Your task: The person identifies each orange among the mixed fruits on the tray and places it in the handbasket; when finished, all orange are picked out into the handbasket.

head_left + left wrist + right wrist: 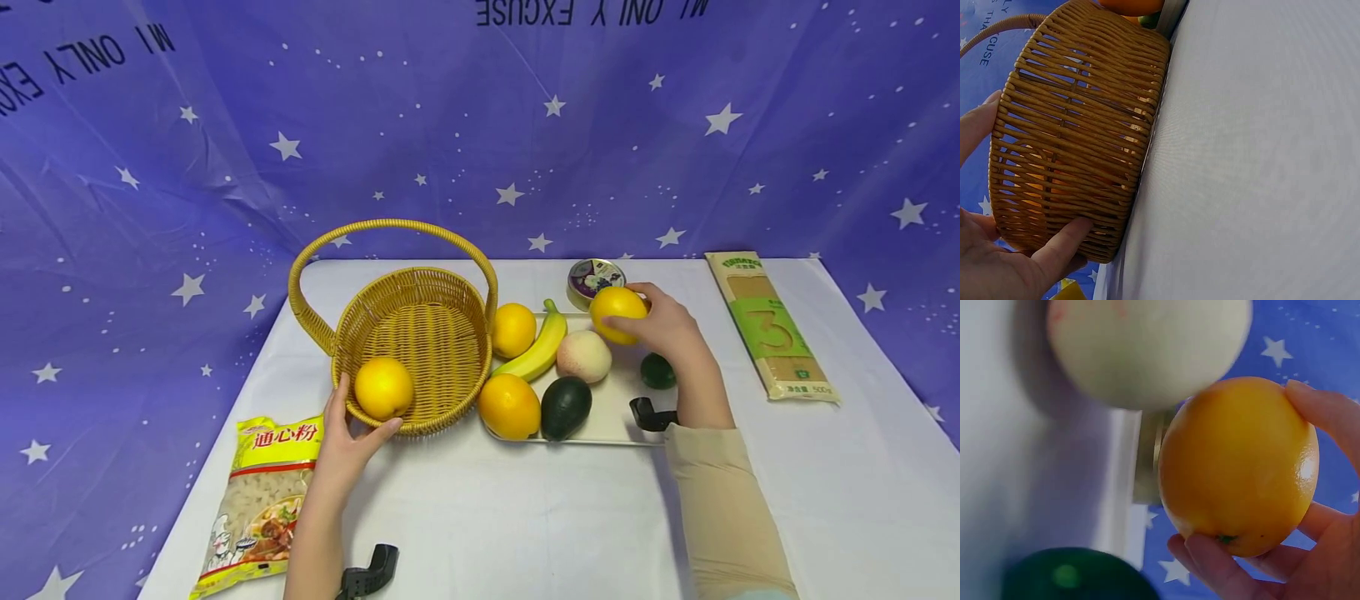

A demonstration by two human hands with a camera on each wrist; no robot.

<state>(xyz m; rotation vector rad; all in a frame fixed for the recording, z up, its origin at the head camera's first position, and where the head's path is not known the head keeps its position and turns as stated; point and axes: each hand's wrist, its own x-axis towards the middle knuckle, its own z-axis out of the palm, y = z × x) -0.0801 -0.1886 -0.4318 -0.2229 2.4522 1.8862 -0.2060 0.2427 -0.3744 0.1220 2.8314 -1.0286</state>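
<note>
A: What does the right hand (667, 321) do?
B: It grasps an orange (617, 312), with the thumb and the fingers around its sides. This orange is at the far edge of the tray (618, 421), just beside the round tin (594, 277).
A: And the left hand (348, 446)?
B: It grips the wicker basket (442, 350) at its near left rim. The basket stands on the tabletop (525, 525), towards the left edge.
A: Is there something inside the basket?
B: Yes, one yellow-orange fruit (384, 387) lies there, close to the left hand.
A: Which things lie on the tray?
B: Near its left end I see a banana (546, 346); a peach (584, 356) is beside it, and a dark avocado (566, 408) lies by the near edge.
A: And the noodle pack (772, 325)?
B: It lies near the far right corner of the tabletop.
</note>
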